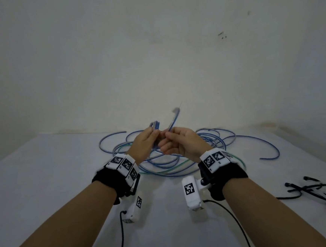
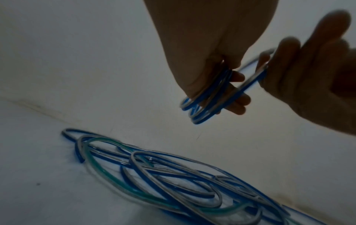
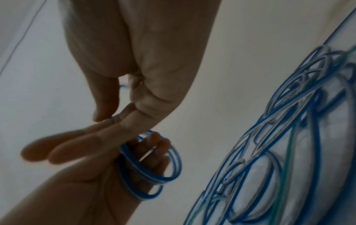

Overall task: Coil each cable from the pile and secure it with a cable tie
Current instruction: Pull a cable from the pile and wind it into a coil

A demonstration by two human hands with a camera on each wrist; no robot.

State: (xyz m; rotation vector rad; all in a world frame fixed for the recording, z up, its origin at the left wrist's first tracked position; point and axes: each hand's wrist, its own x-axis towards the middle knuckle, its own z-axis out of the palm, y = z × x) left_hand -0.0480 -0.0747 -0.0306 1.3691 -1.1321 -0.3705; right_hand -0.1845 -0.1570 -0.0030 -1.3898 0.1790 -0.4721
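- Above the middle of the tabletop (image 1: 45, 171), toward its far edge, both hands are raised and nearly touching each other.
- The left hand (image 1: 143, 144) has its fingers (image 2: 238, 105) curled through a small blue-and-white coil (image 2: 204, 100), gripping several tight loops of it.
- From the right wrist view the same coil (image 3: 154, 167) hangs around the left hand's fingers, with the loops bulging out on the open side.
- The right hand (image 1: 181, 143) pinches the free end of that cable (image 1: 172, 122) between thumb and fingers; the strand runs straight from the coil to the pinch, and its tip sticks up past the knuckles, blurred.
- In the right wrist view two of the right hand's fingers (image 3: 77, 144) stretch out long, while the thumb presses the strand against another.
- Below the hands, at the far middle of the tabletop, lies the pile of loose cables (image 1: 180, 161): mostly blue-and-white, with one green strand among them, the loops overlapping and one blue arc trailing out toward the right edge.
- Near the right edge, toward the near side, a loose heap of black cable ties (image 1: 315, 191) lies well apart from the pile.
- Both wrists wear black bands with white marker blocks.
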